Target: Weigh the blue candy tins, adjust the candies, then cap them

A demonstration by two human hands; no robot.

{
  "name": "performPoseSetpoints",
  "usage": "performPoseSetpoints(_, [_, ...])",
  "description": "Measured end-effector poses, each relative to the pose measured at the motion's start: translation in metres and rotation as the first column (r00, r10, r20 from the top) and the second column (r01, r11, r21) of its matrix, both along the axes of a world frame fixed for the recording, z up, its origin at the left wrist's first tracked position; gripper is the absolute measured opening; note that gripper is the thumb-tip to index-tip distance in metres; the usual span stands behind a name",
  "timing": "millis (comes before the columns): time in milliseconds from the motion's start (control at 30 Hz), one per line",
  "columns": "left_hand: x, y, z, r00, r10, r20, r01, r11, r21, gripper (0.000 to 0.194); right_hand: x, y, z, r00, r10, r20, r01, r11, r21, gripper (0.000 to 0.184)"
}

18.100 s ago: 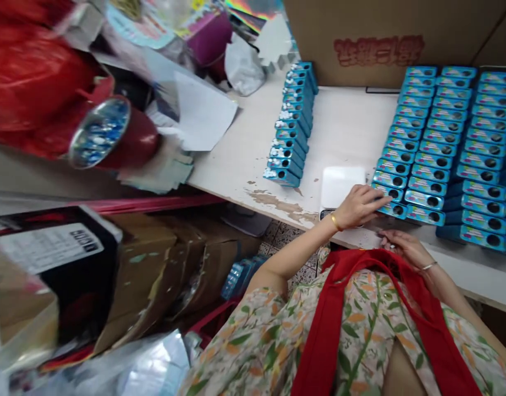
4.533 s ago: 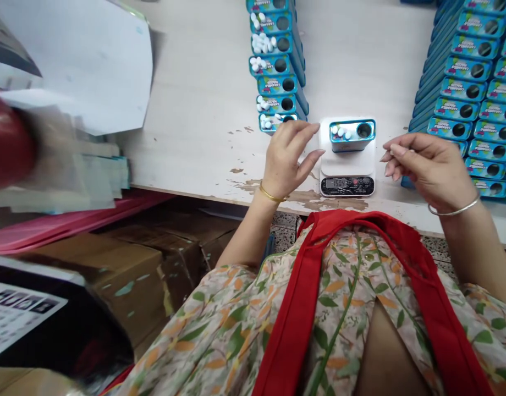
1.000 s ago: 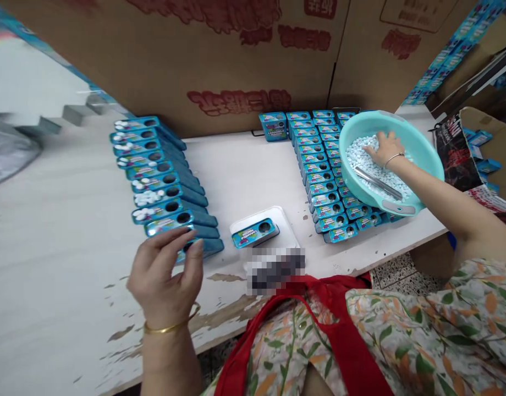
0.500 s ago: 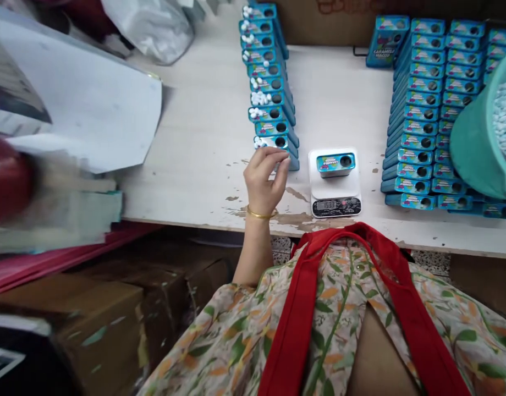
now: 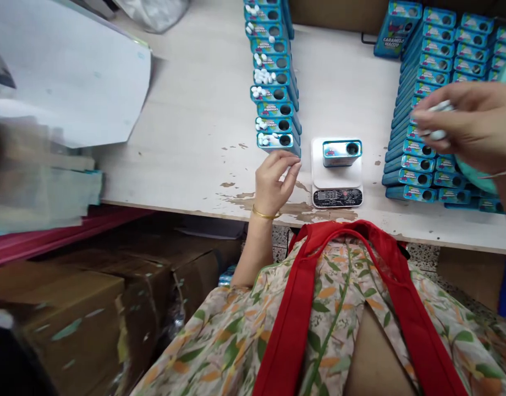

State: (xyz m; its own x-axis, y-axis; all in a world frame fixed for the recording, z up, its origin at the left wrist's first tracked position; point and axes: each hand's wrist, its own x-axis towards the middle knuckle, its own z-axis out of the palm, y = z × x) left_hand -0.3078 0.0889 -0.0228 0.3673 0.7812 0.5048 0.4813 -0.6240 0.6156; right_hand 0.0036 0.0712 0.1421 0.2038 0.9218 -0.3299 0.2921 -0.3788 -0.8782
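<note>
My right hand [image 5: 471, 124] is closed around several small white candies [image 5: 438, 133], above the right-hand tins. In front of the nearest tin [image 5: 275, 142] of the left row, the thumb and fingertips of my left hand [image 5: 278, 181] come together in a loose pinch. Whether anything tiny is between them I cannot make out. One blue tin [image 5: 339, 153] with a round hole in its top stands on a white digital scale [image 5: 337, 179], between my hands. Loose white candies [image 5: 264, 76] lie on several tin tops in the left row.
Several rows of blue tins [image 5: 413, 177] fill the table's right side. A teal bucket [image 5: 479, 179] is partly hidden behind my right hand. White sheets [image 5: 83, 66] lie at the left. Cardboard boxes [image 5: 71, 297] stand below the table edge [image 5: 187, 216].
My right hand has come into view from the right with candies in it. White candies now show on the nearest left tin. My left hand keeps its pose; the whole view has shifted slightly.
</note>
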Motion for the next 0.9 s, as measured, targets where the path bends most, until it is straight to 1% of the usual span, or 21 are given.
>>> performPoseSetpoints(33, [0.0, -0.002, -0.001, 1.0, -0.007, 0.002, 0.007, 1.0, -0.001, 0.014, -0.019, 0.005, -0.006, 0.995, 0.088, 0.051, -0.085, 0.995, -0.058, 0.008])
performPoseSetpoints(100, [-0.001, -0.004, -0.002, 1.0, -0.017, 0.019, 0.017, 1.0, 0.003, 0.013, -0.045, 0.013, -0.018, 0.965, 0.213, 0.154, -0.196, 0.973, -0.119, 0.012])
performPoseSetpoints(133, [-0.002, -0.005, -0.003, 0.999, -0.019, 0.028, 0.019, 1.0, 0.004, 0.013, -0.052, 0.018, -0.025, 0.946, 0.273, 0.175, -0.249, 0.957, -0.147, 0.011])
performPoseSetpoints(200, [-0.004, -0.007, -0.005, 0.999, -0.018, 0.034, 0.018, 1.0, -0.002, 0.014, -0.057, 0.025, -0.038, 0.914, 0.364, 0.181, -0.336, 0.927, -0.169, 0.01])
performPoseSetpoints(267, [-0.005, -0.008, -0.007, 1.0, -0.011, 0.021, 0.011, 1.0, -0.021, 0.015, -0.056, 0.031, -0.051, 0.9, 0.407, 0.155, -0.382, 0.909, -0.165, 0.014])
performPoseSetpoints(400, [-0.004, -0.007, -0.011, 1.0, 0.002, 0.023, -0.001, 0.999, -0.044, 0.017, -0.052, 0.036, -0.066, 0.936, 0.346, 0.067, -0.339, 0.936, -0.095, 0.023])
performPoseSetpoints(500, [-0.003, -0.004, -0.013, 1.0, 0.006, 0.02, -0.004, 0.998, -0.058, 0.019, -0.051, 0.037, -0.071, 0.942, 0.336, 0.012, -0.334, 0.94, -0.076, 0.025])
performPoseSetpoints(567, [-0.002, -0.002, -0.014, 1.0, 0.01, 0.002, -0.01, 0.997, -0.078, 0.02, -0.05, 0.036, -0.071, 0.942, 0.335, -0.003, -0.334, 0.94, -0.068, 0.024])
performPoseSetpoints(667, [0.0, 0.0, -0.015, 1.0, 0.008, -0.016, -0.01, 0.994, -0.113, 0.021, -0.05, 0.033, -0.062, 0.956, 0.288, -0.058, -0.292, 0.951, -0.099, 0.022])
performPoseSetpoints(767, [0.0, 0.0, -0.015, 0.999, 0.016, -0.028, -0.02, 0.991, -0.134, 0.022, -0.052, 0.025, -0.045, 0.962, 0.187, -0.2, -0.22, 0.963, -0.154, 0.011])
performPoseSetpoints(833, [0.0, 0.0, -0.016, 0.999, 0.024, -0.035, -0.029, 0.99, -0.136, 0.022, -0.052, 0.014, -0.036, 0.932, 0.095, -0.35, -0.159, 0.974, -0.16, 0.005])
performPoseSetpoints(900, [0.0, -0.001, -0.015, 0.999, 0.018, -0.034, -0.022, 0.991, -0.131, 0.021, -0.051, -0.001, -0.036, 0.869, -0.024, -0.494, -0.076, 0.981, -0.181, 0.006])
